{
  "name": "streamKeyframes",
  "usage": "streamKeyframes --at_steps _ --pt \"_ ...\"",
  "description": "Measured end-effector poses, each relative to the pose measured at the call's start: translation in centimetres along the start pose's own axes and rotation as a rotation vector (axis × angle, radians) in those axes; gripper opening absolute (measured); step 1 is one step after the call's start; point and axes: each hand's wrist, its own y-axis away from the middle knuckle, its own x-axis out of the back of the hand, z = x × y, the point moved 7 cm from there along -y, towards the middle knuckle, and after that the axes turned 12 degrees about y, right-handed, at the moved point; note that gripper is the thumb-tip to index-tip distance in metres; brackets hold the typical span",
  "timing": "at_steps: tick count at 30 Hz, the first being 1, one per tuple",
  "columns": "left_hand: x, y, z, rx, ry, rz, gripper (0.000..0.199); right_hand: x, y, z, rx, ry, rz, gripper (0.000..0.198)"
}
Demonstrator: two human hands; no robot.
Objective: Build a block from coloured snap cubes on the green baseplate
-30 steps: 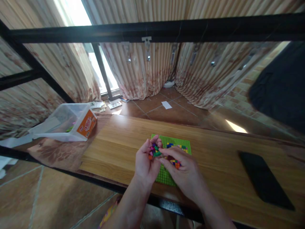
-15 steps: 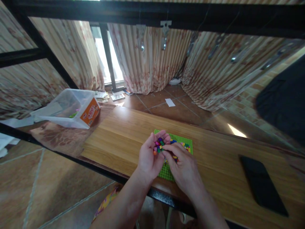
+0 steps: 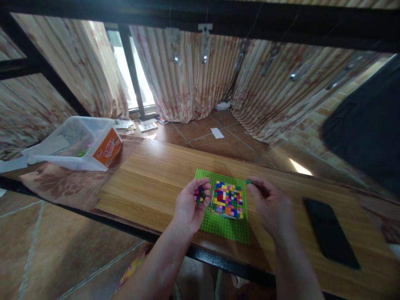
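My left hand [image 3: 191, 204] is cupped palm up at the left edge of the green baseplate [image 3: 225, 231], its fingers curled round several small loose building bricks [image 3: 199, 195] of mixed colours. A square block of multicoloured bricks [image 3: 227, 200] stands on the baseplate. To its right, my right hand [image 3: 271, 204] pinches a small green brick [image 3: 248, 181] between thumb and finger, above the baseplate's right edge. Its other fingers are folded in and partly hidden.
A black phone [image 3: 331, 233] lies on the wooden board [image 3: 150, 179] at the right. At the far left stands a clear plastic bin [image 3: 75, 162] with an orange label and some green pieces inside. A dark table edge [image 3: 231, 266] runs along the front.
My right hand has moved from over the left palm out to the right, taking a green brick with it. The brick block now shows fully. The whole view has shifted slightly.
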Motion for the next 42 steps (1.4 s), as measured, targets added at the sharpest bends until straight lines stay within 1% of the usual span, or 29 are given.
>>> streamKeyframes --at_steps 2,4,9,13,16,19,24,28,36,39,42 --pt "0.1 0.0 -0.1 0.016 -0.03 -0.005 0.022 0.0 -0.4 1.3 -0.026 0.059 -0.019 0.028" --pt "-0.1 0.0 -0.2 0.022 -0.047 -0.026 0.018 -0.4 -0.5 1.8 -0.021 0.096 -0.06 0.031" --pt "-0.3 0.0 -0.4 0.041 -0.066 -0.047 0.018 -1.4 -0.2 1.5 0.017 0.139 -0.167 0.033" --pt "-0.3 0.1 -0.5 0.044 -0.077 -0.048 0.018 -1.9 -0.1 1.4 0.011 0.146 -0.238 0.033" --pt "-0.3 0.1 -0.4 0.037 -0.093 -0.044 0.017 -2.2 -0.1 1.7 -0.016 0.133 -0.258 0.032" --pt "-0.4 0.2 -0.4 0.034 -0.103 -0.036 0.015 -2.5 -0.1 2.3 -0.039 0.073 -0.261 0.029" --pt "-0.4 0.2 -0.4 0.027 -0.108 -0.028 0.012 -3.1 -0.1 3.1 -0.078 -0.094 -0.263 0.027" --pt "-0.3 0.3 -0.4 0.025 -0.115 -0.022 0.012 -3.8 -0.3 3.5 -0.121 -0.218 -0.316 0.028" --pt "-0.2 0.5 -0.4 0.025 -0.115 -0.02 0.012 -3.7 -0.8 3.1 -0.091 -0.191 -0.357 0.026" --pt "-0.2 0.4 -0.4 0.024 -0.107 -0.018 0.011 -3.8 -0.8 3.1 -0.097 -0.237 -0.35 0.027" --pt "-0.5 0.5 -0.4 0.036 -0.057 -0.049 0.017 -4.2 -0.6 3.5 -0.117 -0.311 -0.353 0.032"
